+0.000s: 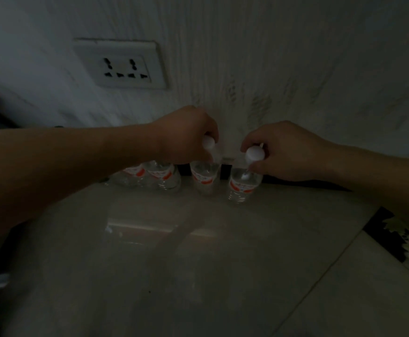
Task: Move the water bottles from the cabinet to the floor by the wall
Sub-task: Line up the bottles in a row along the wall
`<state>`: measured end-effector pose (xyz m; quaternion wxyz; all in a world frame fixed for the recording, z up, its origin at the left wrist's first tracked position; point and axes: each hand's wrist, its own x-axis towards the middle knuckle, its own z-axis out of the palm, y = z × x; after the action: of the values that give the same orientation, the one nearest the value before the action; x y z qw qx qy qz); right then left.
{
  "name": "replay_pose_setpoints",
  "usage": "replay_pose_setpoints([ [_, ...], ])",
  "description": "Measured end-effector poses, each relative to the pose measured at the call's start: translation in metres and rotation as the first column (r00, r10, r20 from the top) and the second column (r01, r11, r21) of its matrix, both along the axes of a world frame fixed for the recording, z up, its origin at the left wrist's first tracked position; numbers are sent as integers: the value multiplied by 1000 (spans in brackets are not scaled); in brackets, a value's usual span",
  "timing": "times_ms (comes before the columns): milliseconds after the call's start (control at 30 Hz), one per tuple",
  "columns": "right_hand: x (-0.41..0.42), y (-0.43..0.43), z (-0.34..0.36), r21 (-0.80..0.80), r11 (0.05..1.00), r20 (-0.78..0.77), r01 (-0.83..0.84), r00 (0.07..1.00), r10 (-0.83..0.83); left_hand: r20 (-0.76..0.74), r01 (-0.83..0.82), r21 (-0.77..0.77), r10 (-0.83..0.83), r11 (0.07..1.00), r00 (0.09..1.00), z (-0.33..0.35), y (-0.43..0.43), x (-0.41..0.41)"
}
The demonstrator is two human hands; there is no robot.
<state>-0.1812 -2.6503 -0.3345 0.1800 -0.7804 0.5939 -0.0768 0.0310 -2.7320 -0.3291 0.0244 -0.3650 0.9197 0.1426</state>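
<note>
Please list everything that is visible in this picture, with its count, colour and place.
Free bottles: two, clear with red labels, floor by wall, behind left forearm.
Left bottle: one, clear, white cap, by wall, centre.
Right bottle: one, clear, white cap, right end of row.
Socket: one, white, wall, upper left.
Wall: one, pale, background.
Skirting: one, dark, wall base.
Floor: pale glossy tiles, foreground.
Patterned thing: one, dark with pale leaves, right edge.
Left hand: one, grips left bottle's cap.
Right hand: one, pinches right bottle's cap.

Bottles [164,176] line the wall [271,57]; near floor [198,263] lies open
</note>
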Motion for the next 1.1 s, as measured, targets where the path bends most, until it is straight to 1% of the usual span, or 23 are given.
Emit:
replay_pose_setpoints([
  [167, 19, -14, -3, -17, 1000, 12, -24, 1000, 24, -2, -41, -24, 41, 999, 999, -1, -9, 14],
  [333, 36, -26, -6, -24, 999, 6, -39, 999, 39, 13, -66, -2, 66, 998, 998, -3, -15, 27],
  [467, 47, -34, -8, -26, 998, -17, -56, 998, 55, 13, -60, -18, 61, 998, 998, -7, -17, 33],
  [600, 54, -41, -11, -21, 998, -22, -51, 998, 51, -22, -51, -23, 51, 998, 998, -9, -19, 37],
  [900, 60, -49, -16, -6, 998, -46, -60, 997, 60, -3, -38, -16, 38, 999, 999, -18, -21, 36],
  [1100, 59, -50, -18, -12, 998, -8, -60, 998, 60, 15, -41, -46, 42, 998, 999, -20, -22, 35],
])
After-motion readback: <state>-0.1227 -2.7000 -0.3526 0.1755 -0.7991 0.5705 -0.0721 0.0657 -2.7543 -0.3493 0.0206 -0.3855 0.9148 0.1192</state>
